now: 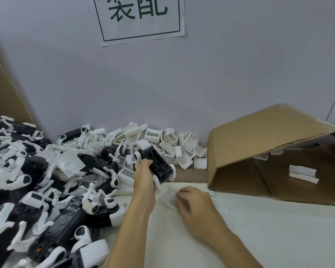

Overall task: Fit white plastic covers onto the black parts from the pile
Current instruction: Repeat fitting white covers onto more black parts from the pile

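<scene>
Two bare forearms, no sleeves in view. No gloves, rings, watch or bands on either wrist. Left hand slim, with a short, unpainted thumbnail, close beside the black part. Right hand just below that part, back of hand uppermost, knuckles slightly blurred, nails hidden.

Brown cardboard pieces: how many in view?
2. One brown cardboard box lies tipped on its side at right; one brown cardboard sheet leans at the left edge, behind the parts pile. Others may sit outside the frame.
</scene>
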`<state>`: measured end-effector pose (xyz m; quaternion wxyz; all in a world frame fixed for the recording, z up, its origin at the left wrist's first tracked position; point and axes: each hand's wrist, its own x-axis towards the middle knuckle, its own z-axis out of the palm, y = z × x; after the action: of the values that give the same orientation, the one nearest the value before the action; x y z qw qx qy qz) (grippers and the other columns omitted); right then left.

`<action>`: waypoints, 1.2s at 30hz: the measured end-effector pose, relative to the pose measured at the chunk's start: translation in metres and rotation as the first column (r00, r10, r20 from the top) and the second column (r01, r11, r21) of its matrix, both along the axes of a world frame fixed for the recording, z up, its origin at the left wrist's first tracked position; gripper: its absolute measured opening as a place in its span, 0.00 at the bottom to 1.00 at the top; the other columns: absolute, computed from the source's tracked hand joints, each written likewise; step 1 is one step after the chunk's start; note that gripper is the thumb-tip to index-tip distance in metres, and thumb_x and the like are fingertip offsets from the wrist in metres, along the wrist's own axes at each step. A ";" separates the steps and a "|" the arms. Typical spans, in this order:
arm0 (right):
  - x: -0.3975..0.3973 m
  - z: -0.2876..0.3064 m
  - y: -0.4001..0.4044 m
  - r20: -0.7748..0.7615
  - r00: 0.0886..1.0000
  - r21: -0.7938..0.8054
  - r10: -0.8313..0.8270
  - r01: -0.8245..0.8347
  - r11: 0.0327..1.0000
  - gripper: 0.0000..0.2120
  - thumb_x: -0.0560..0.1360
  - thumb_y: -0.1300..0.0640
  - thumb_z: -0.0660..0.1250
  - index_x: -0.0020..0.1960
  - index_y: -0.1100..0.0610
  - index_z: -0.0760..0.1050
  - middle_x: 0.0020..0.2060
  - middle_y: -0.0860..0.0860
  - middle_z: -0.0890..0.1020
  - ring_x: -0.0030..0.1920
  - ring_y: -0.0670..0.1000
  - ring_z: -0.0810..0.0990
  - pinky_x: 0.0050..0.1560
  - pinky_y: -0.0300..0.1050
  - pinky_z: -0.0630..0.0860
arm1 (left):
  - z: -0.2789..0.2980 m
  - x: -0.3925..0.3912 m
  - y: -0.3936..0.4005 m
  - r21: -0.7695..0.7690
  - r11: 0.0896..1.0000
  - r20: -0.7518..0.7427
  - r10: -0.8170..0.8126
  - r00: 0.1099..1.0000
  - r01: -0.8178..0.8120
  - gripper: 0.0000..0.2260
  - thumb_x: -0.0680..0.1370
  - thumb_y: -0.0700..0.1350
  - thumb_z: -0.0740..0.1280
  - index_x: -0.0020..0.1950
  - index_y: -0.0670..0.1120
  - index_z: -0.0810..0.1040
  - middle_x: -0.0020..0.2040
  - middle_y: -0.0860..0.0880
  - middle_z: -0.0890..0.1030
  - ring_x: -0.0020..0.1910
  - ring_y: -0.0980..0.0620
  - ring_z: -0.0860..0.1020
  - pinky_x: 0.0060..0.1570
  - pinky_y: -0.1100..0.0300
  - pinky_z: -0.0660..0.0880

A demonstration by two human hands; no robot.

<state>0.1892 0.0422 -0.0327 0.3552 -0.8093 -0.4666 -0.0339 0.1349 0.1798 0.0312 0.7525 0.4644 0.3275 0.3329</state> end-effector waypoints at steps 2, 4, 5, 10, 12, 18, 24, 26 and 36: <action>0.005 0.002 0.000 -0.131 0.986 0.175 -0.102 0.125 0.977 0.07 0.80 0.56 0.67 0.51 0.56 0.83 0.50 0.46 0.80 0.51 0.46 0.77 0.56 0.42 0.74 | 0.000 -0.001 -0.002 0.026 1.000 -0.001 -0.007 1.000 0.007 0.11 0.80 0.46 0.59 0.53 0.41 0.76 0.47 0.39 0.80 0.44 0.40 0.71 0.42 0.50 0.68; 0.008 0.005 -0.002 -0.247 0.953 0.312 -0.174 0.248 0.917 0.07 0.76 0.63 0.71 0.49 0.52 0.81 0.47 0.46 0.80 0.48 0.46 0.78 0.48 0.38 0.76 | 0.000 -0.001 -0.001 0.047 0.999 0.043 -0.007 0.999 0.005 0.11 0.80 0.45 0.58 0.52 0.41 0.77 0.42 0.40 0.85 0.40 0.42 0.76 0.42 0.53 0.73; 0.009 0.006 -0.003 -0.303 0.934 0.351 -0.188 0.293 0.889 0.12 0.75 0.66 0.71 0.48 0.49 0.78 0.45 0.46 0.80 0.46 0.46 0.78 0.44 0.34 0.75 | 0.000 -0.001 -0.001 0.053 0.999 0.063 -0.013 0.998 0.010 0.11 0.80 0.44 0.57 0.52 0.41 0.77 0.40 0.42 0.86 0.38 0.43 0.80 0.39 0.56 0.77; 0.012 0.009 -0.006 -0.495 0.859 0.453 -0.130 0.383 0.805 0.16 0.76 0.67 0.69 0.55 0.47 0.76 0.42 0.47 0.79 0.43 0.47 0.79 0.39 0.30 0.74 | -0.002 -0.002 -0.003 0.148 0.987 -0.020 -0.052 0.998 0.054 0.11 0.79 0.43 0.57 0.47 0.42 0.78 0.41 0.42 0.86 0.36 0.48 0.83 0.43 0.52 0.78; 0.011 0.010 -0.007 -0.423 0.894 0.488 -0.151 0.365 0.793 0.14 0.76 0.67 0.69 0.50 0.47 0.79 0.43 0.46 0.80 0.44 0.44 0.79 0.40 0.29 0.73 | -0.002 -0.002 -0.005 0.161 0.985 -0.048 -0.055 0.997 0.062 0.11 0.80 0.43 0.57 0.46 0.44 0.79 0.40 0.42 0.86 0.38 0.47 0.83 0.47 0.50 0.78; 0.001 0.013 -0.013 -0.028 0.999 0.300 -0.046 0.052 0.952 0.15 0.72 0.71 0.64 0.51 0.57 0.83 0.47 0.45 0.72 0.44 0.41 0.74 0.44 0.27 0.68 | -0.001 -0.004 -0.010 0.208 0.976 -0.103 -0.039 0.994 0.060 0.13 0.80 0.45 0.57 0.49 0.43 0.80 0.44 0.42 0.87 0.48 0.41 0.84 0.54 0.47 0.77; -0.012 0.013 -0.009 -0.087 0.971 0.117 0.221 -0.210 0.971 0.15 0.73 0.46 0.61 0.58 0.44 0.78 0.49 0.38 0.70 0.51 0.44 0.75 0.52 0.35 0.72 | 0.002 -0.006 -0.013 0.194 0.981 -0.076 0.009 0.997 0.006 0.21 0.73 0.52 0.60 0.60 0.40 0.77 0.57 0.36 0.82 0.59 0.35 0.79 0.58 0.42 0.74; -0.009 0.011 -0.008 -0.007 0.991 0.141 0.132 -0.130 0.981 0.14 0.76 0.45 0.64 0.61 0.44 0.75 0.51 0.37 0.69 0.53 0.41 0.73 0.52 0.31 0.69 | 0.001 -0.005 -0.012 0.182 0.983 -0.073 0.010 0.997 0.003 0.21 0.73 0.52 0.60 0.60 0.42 0.77 0.57 0.37 0.82 0.60 0.36 0.78 0.57 0.45 0.74; 0.000 0.006 -0.007 -0.055 0.998 0.176 -0.039 0.048 0.983 0.18 0.76 0.56 0.65 0.66 0.48 0.75 0.56 0.40 0.69 0.58 0.41 0.71 0.58 0.33 0.70 | -0.004 -0.001 -0.011 0.229 0.972 -0.076 -0.035 0.996 0.051 0.13 0.81 0.42 0.56 0.56 0.40 0.78 0.44 0.41 0.86 0.37 0.52 0.83 0.30 0.64 0.76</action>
<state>0.1896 0.0357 -0.0272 0.4367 -0.7852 -0.4346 -0.0622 0.1337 0.1692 0.0274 0.6883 0.5672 0.3033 0.3354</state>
